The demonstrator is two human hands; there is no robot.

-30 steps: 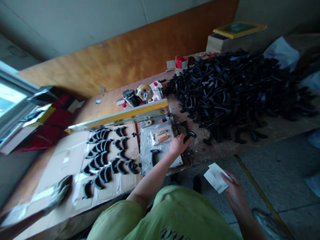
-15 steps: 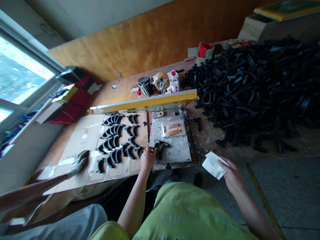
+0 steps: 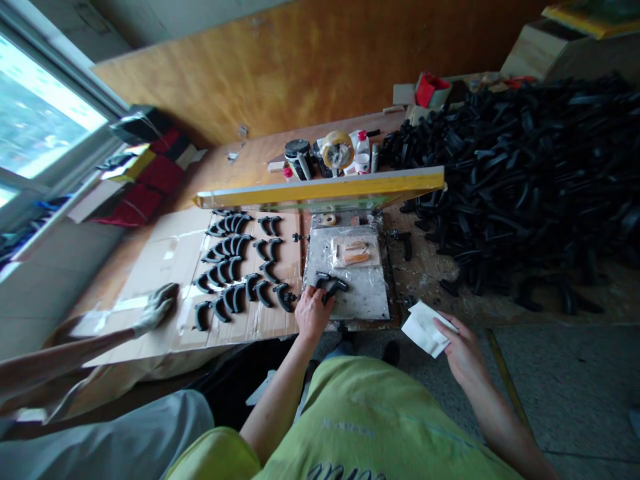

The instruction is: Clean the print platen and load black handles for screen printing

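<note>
My left hand (image 3: pixel 314 312) is over the front left of a grey metal plate (image 3: pixel 370 297), its thumb and fingers closed around the lower end of a black curved handle (image 3: pixel 336 285). The fingers hide part of that handle. Off the table's front edge, my right hand (image 3: pixel 457 343) grips a folded white cloth or paper (image 3: pixel 426 328). Several similar black handles (image 3: pixel 237 298) stand in rows on a flat cardboard sheet (image 3: pixel 165 257) left of the plate. A clear-wrapped block (image 3: pixel 353 252) lies on the plate.
A yellow-edged frame (image 3: pixel 320 195) is raised behind the plate. A big heap of black handles (image 3: pixel 520 180) covers the right of the table. Behind the frame stand a tape roll (image 3: pixel 339 150), a black can (image 3: pixel 299 159) and a bottle (image 3: pixel 362 152). A co-worker's gloved hand (image 3: pixel 159 307) rests on the cardboard.
My left hand has moved right, from beside the handles on the cardboard to the handle on the plate, which has turned. My right hand still holds the white piece. The view has shifted slightly.
</note>
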